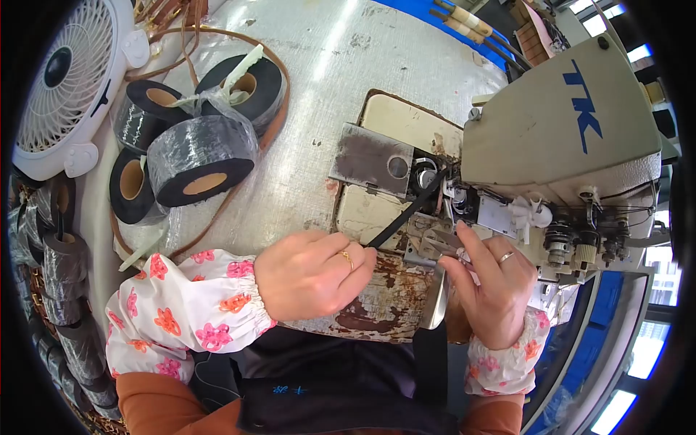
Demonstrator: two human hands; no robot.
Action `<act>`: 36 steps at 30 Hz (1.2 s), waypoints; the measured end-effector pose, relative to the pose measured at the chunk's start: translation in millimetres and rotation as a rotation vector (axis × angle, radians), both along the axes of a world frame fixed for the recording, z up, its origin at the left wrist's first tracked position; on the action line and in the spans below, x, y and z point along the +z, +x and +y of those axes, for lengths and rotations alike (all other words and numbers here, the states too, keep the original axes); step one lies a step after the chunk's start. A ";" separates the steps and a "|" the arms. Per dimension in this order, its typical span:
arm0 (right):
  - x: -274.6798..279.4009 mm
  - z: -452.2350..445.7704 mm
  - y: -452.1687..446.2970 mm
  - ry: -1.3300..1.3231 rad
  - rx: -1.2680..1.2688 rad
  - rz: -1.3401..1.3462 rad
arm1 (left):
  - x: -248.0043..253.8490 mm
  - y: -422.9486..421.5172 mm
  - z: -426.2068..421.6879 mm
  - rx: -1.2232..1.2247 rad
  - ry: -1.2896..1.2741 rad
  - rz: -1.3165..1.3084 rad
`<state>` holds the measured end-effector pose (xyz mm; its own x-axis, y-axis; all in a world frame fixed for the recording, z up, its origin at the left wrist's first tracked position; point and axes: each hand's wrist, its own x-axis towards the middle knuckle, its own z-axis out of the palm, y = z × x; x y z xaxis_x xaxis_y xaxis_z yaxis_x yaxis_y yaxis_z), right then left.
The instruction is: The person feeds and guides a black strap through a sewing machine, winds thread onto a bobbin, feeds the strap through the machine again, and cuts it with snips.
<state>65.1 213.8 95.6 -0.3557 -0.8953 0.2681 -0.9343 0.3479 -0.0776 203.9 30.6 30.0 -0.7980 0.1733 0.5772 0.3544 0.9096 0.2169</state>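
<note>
My left hand [319,275] is closed on the near end of a narrow black strap [406,215]. The strap slants up and right to the needle area of a sewing machine [558,123], where its far end is hidden. My right hand [493,283] grips small metal thread snips [440,241] between thumb and fingers. Their blades point left, close to the strap, beside the machine's needle plate; the handles are mostly covered by the fingers. Whether the blades touch the strap I cannot tell. Below the snips, a curved shiny metal plate [436,299] sits at the bed's edge.
Several rolls of black tape [203,156], some in plastic wrap, stand on the table at left. A white fan [69,87] is at the far left, above more wrapped rolls [65,275]. Thread tension knobs [583,243] jut out at the machine's right.
</note>
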 end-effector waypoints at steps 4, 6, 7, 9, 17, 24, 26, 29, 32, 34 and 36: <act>2.0 6.3 2.7 -0.092 -0.047 -0.160 | 0.4 -0.7 -1.9 -0.006 -0.014 -0.005; -2.5 26.1 3.3 -0.148 -0.105 -0.280 | 1.9 -0.6 -3.1 0.055 0.051 -0.078; -16.9 42.7 -1.1 -0.433 -0.052 -0.345 | 2.0 -0.6 -2.4 0.074 0.110 -0.089; -16.2 52.0 2.2 -0.849 -0.105 -0.414 | 2.8 -1.5 -1.9 0.057 0.097 -0.090; 26.1 23.2 4.1 -0.794 -0.440 0.146 | 2.3 -2.1 -0.8 0.028 0.185 -0.039; 17.1 9.5 3.6 -0.885 -0.548 0.181 | 8.9 -8.6 -36.3 0.282 0.873 -0.324; 15.4 5.4 2.1 -0.973 -0.549 0.167 | 6.8 -19.6 -44.0 0.203 1.181 -0.345; 15.7 0.3 6.0 -0.990 -0.619 0.143 | 14.5 -39.5 -44.9 0.032 1.649 -0.237; 15.0 1.0 6.7 -0.999 -0.644 0.114 | 26.5 -72.1 -43.4 0.012 1.554 -0.146; 13.1 3.0 6.5 -1.005 -0.634 0.106 | 17.9 -100.1 -51.2 -0.002 1.481 -0.176; 11.9 3.8 4.4 -1.020 -0.612 0.106 | 9.5 -129.3 -52.5 0.007 1.127 -0.253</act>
